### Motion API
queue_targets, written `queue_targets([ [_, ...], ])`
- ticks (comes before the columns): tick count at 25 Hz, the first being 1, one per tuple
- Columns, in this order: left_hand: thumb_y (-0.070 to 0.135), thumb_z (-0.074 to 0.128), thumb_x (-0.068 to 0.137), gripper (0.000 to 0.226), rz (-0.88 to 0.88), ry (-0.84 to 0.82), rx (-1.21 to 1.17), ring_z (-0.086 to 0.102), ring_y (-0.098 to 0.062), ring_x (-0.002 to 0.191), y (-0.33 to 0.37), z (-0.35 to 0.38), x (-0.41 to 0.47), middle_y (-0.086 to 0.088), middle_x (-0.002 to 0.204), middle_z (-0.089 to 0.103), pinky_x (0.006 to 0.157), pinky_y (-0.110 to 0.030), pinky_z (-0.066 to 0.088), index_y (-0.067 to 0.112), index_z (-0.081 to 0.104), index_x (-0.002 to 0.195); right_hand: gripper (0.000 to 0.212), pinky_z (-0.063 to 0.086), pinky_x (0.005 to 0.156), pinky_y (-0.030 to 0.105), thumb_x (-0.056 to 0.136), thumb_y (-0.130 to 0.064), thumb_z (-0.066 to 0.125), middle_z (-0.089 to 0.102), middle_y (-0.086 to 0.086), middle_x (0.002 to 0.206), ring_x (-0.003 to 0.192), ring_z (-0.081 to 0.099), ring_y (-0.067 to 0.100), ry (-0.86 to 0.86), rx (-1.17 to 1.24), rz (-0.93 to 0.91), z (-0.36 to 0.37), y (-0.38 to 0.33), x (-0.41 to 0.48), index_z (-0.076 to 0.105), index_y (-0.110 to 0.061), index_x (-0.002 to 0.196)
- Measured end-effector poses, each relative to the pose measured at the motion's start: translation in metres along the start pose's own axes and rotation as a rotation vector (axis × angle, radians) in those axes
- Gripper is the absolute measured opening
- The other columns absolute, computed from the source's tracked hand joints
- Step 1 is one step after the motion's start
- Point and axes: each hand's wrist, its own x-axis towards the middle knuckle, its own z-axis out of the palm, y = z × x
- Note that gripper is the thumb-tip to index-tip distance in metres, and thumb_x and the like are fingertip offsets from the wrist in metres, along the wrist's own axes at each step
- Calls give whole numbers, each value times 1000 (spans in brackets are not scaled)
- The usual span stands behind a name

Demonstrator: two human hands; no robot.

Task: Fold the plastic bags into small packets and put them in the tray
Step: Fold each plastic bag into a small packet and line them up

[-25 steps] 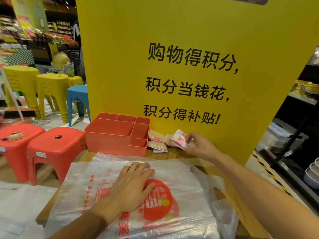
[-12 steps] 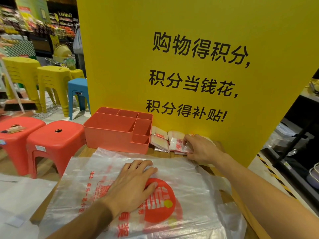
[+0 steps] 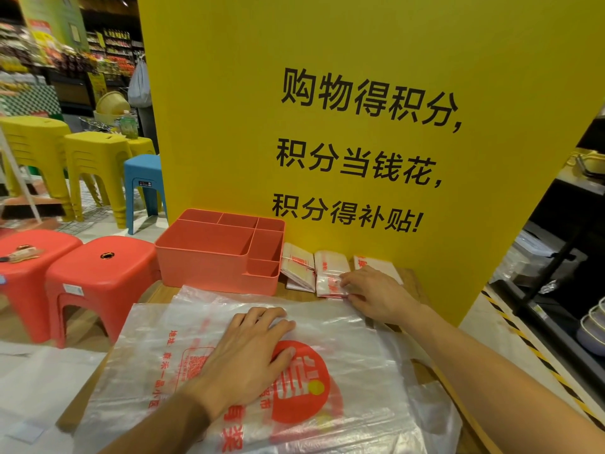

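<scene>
- The left hand (image 3: 248, 358) lies flat, fingers straight, pressing the spread plastic bag (image 3: 360, 355) in the lower centre.
- The right hand (image 3: 376, 294), right of centre, pinches a folded packet (image 3: 329, 283) at its edge.
- This packet lies among other packets (image 3: 298, 263), just right of the coral tray (image 3: 203, 263), below the yellow board (image 3: 360, 44).

Shop: stocked shelves (image 3: 65, 60), stacked stools (image 3: 95, 168).

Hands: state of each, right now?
Left hand: open, pressing flat on the unfolded plastic bag.
Right hand: pinching a folded packet beside the tray.
</scene>
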Motion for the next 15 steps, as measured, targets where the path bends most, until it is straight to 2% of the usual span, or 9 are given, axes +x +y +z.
queue_targets([
  [2, 64, 27, 104, 55, 0, -2, 0, 19, -9, 148, 1, -1, 0, 17, 163, 26, 123, -34, 17, 43, 34, 154, 32, 46, 105, 36, 100, -37, 58, 64, -6, 137, 129, 53, 18, 26, -24, -18, -4, 0, 0, 69, -24, 126],
  [5, 64, 27, 103, 55, 0, -20, 8, 20, -9, 148, 0, 0, 0, 18, 163, 26, 123, -35, 18, 43, 34, 154, 39, 41, 106, 34, 100, -45, 58, 58, -8, 144, 133, 47, 15, 76, 6, 21, -8, -2, -6, 65, -26, 133],
  [8, 65, 27, 103, 55, 13, -42, 9, 22, -9, 147, -2, 0, 2, 18, 163, 27, 122, -36, 19, 43, 36, 153, 37, 44, 103, 34, 99, -47, 59, 61, -9, 139, 130, 50, 15, 122, 38, 70, -11, -2, -17, 63, -29, 131],
  [12, 63, 28, 103, 55, 25, -67, 45, 25, -12, 146, -2, -1, 4, 14, 161, 31, 121, -38, 23, 41, 38, 153, 18, 48, 94, 34, 100, -33, 64, 69, -11, 123, 118, 58, 16, 294, 153, 103, -32, -36, -62, 68, -29, 117],
  [13, 63, 27, 104, 55, 32, -77, 66, 27, -13, 146, -1, -3, 4, 12, 161, 32, 120, -39, 24, 39, 38, 153, 17, 47, 93, 32, 100, -32, 63, 69, -12, 120, 115, 59, 13, 298, 217, 83, -38, -56, -84, 68, -30, 116],
  [15, 63, 23, 104, 58, 58, -93, 129, 33, -18, 144, 2, -5, 4, 6, 160, 37, 118, -41, 30, 34, 40, 152, 30, 45, 100, 26, 99, -47, 60, 65, -18, 128, 118, 56, 4, 137, 327, 65, -41, -102, -135, 63, -35, 126],
])
